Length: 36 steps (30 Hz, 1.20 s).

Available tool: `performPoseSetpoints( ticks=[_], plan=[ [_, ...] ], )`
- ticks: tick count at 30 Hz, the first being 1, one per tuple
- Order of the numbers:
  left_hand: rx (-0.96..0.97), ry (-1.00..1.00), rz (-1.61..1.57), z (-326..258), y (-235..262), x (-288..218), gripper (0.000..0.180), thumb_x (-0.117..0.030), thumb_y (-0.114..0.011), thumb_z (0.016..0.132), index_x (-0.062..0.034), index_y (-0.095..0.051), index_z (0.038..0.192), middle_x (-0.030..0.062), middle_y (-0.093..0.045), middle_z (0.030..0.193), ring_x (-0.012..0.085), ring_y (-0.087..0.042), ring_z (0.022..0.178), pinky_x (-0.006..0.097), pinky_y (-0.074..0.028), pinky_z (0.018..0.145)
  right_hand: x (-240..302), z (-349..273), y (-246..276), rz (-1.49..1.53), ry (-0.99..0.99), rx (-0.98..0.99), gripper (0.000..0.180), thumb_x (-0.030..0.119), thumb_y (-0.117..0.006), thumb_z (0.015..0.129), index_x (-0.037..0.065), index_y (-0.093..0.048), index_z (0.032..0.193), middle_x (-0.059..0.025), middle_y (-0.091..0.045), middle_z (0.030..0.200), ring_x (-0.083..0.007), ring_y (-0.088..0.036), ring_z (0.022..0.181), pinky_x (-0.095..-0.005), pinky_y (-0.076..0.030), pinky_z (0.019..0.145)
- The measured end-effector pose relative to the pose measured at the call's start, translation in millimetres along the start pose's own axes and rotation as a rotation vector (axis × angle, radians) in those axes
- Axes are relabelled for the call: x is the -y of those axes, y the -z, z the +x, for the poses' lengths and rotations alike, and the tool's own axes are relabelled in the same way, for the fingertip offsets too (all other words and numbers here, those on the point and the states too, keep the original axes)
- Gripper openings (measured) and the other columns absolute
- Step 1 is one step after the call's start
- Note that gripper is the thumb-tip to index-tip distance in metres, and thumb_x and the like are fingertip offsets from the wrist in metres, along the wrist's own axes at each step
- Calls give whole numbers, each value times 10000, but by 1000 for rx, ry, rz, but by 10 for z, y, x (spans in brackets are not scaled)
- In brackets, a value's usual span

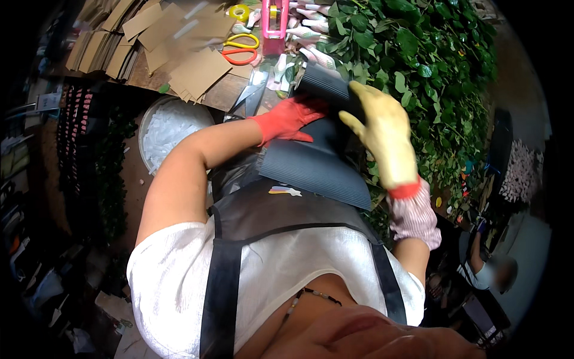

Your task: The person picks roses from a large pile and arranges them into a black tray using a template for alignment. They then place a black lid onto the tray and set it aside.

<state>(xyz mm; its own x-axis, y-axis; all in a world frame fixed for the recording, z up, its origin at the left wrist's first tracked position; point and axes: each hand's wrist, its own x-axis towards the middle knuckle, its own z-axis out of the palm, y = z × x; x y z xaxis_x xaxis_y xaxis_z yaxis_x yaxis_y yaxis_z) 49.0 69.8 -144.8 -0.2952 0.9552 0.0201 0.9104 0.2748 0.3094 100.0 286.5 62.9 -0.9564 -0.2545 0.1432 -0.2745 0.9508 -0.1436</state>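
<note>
A dark ribbed sheet (317,170) lies across my lap, over my apron. Its far part is curled into a roll (324,82) at the table edge. My left hand (289,121), in a red glove, rests against the sheet just below the roll. Its thumb is spread and its fingers reach right, their tips in shadow. In a yellow glove, my right hand (382,128) is at the roll's right end, thumb and fingers apart. Rose stems with leaves (412,54) are heaped beyond it. White-sleeved flower heads (311,30) lie past the roll. What the roll contains is hidden.
Scissors with red and yellow handles (242,49), a pink tape dispenser (275,27) and a yellow tape roll (239,12) lie on the table. Brown cardboard pieces (197,75) cover its left side. A round tub (173,134) of whitish strips stands below. Another person (490,272) is far right.
</note>
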Motion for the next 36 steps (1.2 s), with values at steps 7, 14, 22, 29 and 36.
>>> performPoseSetpoints(
  ticks=[7,14,22,29,36],
  plan=[
    [33,-24,52,85,-109,13,985,-762,-493,908,-107,-345,1628,96,-294,1716,270,-193,1608,479,-62,1316,-202,144,-313,21,-107,247,387,316,-799,867,73,-711,1155,-163,-736,1005,-384,-711,933,-485,-576,792],
    [56,-21,527,120,-470,125,992,-734,-528,888,-105,-340,1632,113,-283,1720,273,-195,1609,487,-79,1317,684,-74,-49,498,229,553,668,336,-849,800,62,-613,1361,-246,-692,1228,-415,-694,1091,-476,-576,919],
    [-108,-59,50,9,-296,139,823,-584,-625,902,-79,-463,1532,139,-435,1611,288,-349,1518,482,-239,1267,1213,746,-622,612,440,191,430,252,-732,936,97,-632,1325,-163,-727,1082,-376,-721,907,-477,-573,780],
    [-107,-23,-165,-70,-214,138,740,-531,-644,913,-79,-514,1483,151,-520,1518,304,-457,1419,480,-336,1199,1790,1917,-2174,-158,345,178,292,160,-634,925,87,-653,1207,-141,-729,1043,-347,-738,856,-486,-595,685],
    [-112,49,-678,-84,-59,150,657,-479,-663,923,-78,-565,1435,163,-606,1424,320,-565,1320,479,-432,1131,1257,1155,-893,186,243,-47,414,74,-696,889,129,-668,1299,-105,-678,943,-323,-682,828,-452,-543,697]
  ],
)
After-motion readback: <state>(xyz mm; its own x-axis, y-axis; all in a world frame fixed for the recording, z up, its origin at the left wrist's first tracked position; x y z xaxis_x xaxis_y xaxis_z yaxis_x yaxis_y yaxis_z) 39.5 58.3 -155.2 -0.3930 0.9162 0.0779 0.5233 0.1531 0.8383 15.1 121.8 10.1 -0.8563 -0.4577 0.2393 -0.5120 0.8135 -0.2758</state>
